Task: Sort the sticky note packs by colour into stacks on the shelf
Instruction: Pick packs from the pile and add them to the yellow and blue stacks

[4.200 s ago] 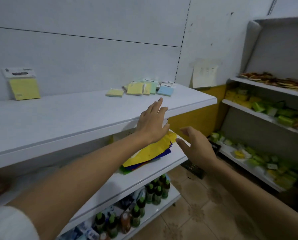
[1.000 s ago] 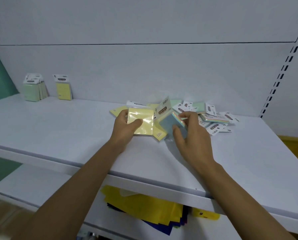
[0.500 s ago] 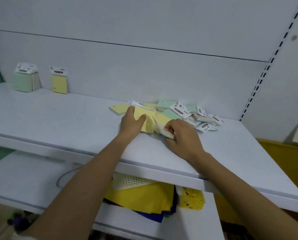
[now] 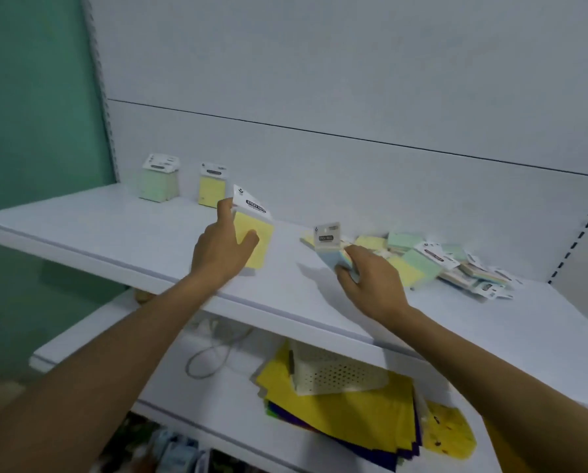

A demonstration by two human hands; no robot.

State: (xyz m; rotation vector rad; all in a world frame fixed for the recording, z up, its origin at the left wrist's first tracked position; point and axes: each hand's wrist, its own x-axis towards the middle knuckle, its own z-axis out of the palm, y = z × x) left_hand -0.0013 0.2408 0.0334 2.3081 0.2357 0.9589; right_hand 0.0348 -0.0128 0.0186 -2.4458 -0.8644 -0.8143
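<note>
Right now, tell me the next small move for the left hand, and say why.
Probably carry the yellow pack to the yellow stack at the back of the shelf and set it there. The left hand grips that pack just short of the stack, the colours match, and the green stack stands further left. The right hand holds a blue pack.

Both bare arms reach forward from the bottom corners, forearms angling in toward each other. Left grip (image 4: 222,250) is the higher one, back of the hand to the camera, thumb across the front of a yellow pack (image 4: 255,230), pack held upright. Right grip (image 4: 371,278) is lower, knuckles up, fingers curled round the bottom of a pale blue pack (image 4: 330,257).
</note>
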